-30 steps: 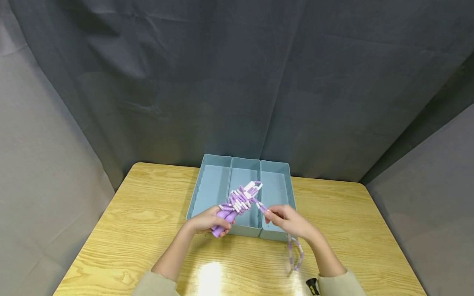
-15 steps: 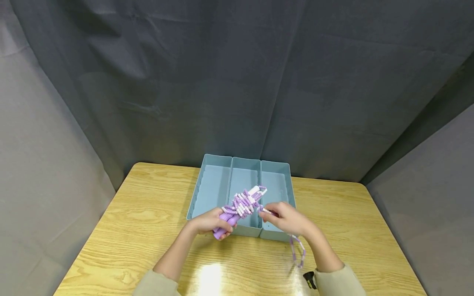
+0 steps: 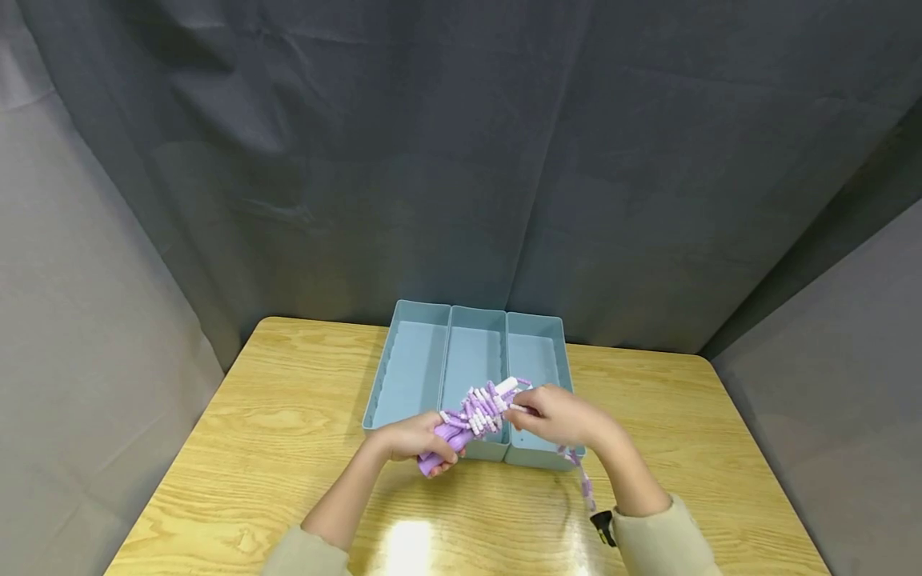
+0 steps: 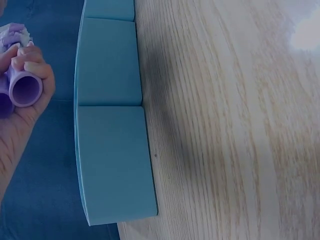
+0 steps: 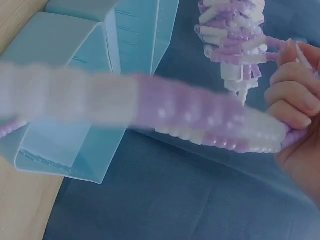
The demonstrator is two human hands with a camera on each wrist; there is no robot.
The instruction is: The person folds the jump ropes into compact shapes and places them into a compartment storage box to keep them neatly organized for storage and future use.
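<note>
A purple and white beaded jump rope is wound into a thick bundle (image 3: 481, 410) around its handles. My left hand (image 3: 416, 438) grips the two purple handles (image 3: 452, 438) side by side, their hollow ends showing in the left wrist view. Close to the bundle's far end, my right hand (image 3: 560, 414) pinches the rope between thumb and fingers. From that hand a loose length of rope (image 3: 587, 484) hangs toward the right sleeve. In the right wrist view this rope (image 5: 190, 102) crosses near the camera, blurred, and the wound bundle (image 5: 232, 30) is above.
Three light-blue bins stand side by side behind the hands: the left bin (image 3: 406, 360), the middle bin (image 3: 471, 352) and the right bin (image 3: 535, 352). They rest on a wooden table (image 3: 288, 416). A dark curtain (image 3: 432, 160) hangs behind. A black object (image 3: 603, 526) is beside the right sleeve.
The bundle and my left hand have shifted slightly right and nearer. My right hand has come closer to the bundle's end. The hanging rope loop has narrowed into a strand.
</note>
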